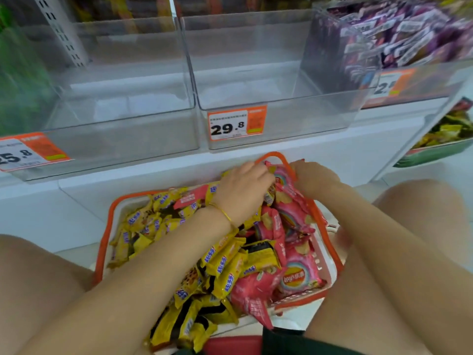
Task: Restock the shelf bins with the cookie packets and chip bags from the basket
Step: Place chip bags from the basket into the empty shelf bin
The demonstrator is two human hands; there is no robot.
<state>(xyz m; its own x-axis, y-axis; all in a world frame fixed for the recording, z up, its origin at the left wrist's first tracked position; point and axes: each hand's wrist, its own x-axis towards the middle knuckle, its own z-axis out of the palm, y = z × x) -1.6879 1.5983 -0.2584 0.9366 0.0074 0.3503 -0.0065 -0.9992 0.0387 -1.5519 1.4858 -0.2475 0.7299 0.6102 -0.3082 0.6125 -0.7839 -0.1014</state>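
1. Nearest the camera: the person's two bare knees flank an orange-rimmed white basket [103, 242] on the floor; both forearms reach over it.
2. Basket contents: yellow cookie packets [225, 265] with blue lettering, too blurred to read, fill the left and centre. Pink chip bags [294, 278] lie on the right; one reads "Lay's" with a rainbow ring.
3. Left hand [243, 190], a thin gold bracelet [222, 212] on its wrist, lies palm down at the far end of the basket; its fingers curl into the packets. What it grasps is hidden, so the grip cannot be told.
4. Right hand [314, 178] sits just beside it at the orange basket handle [276, 156], fingers bent down onto a pink chip bag; whether they are closed on it cannot be told.
5. Beyond: a white shelf carries two clear plastic bins. Left bin [122, 134] bears an orange tag partly reading "5.8"; centre bin [281, 116] bears a price tag [236, 123] reading "29.8".
6. Far right: a bin of purple packets [409, 29], blurred. A lower tray holds yellow-green packs [445, 131].
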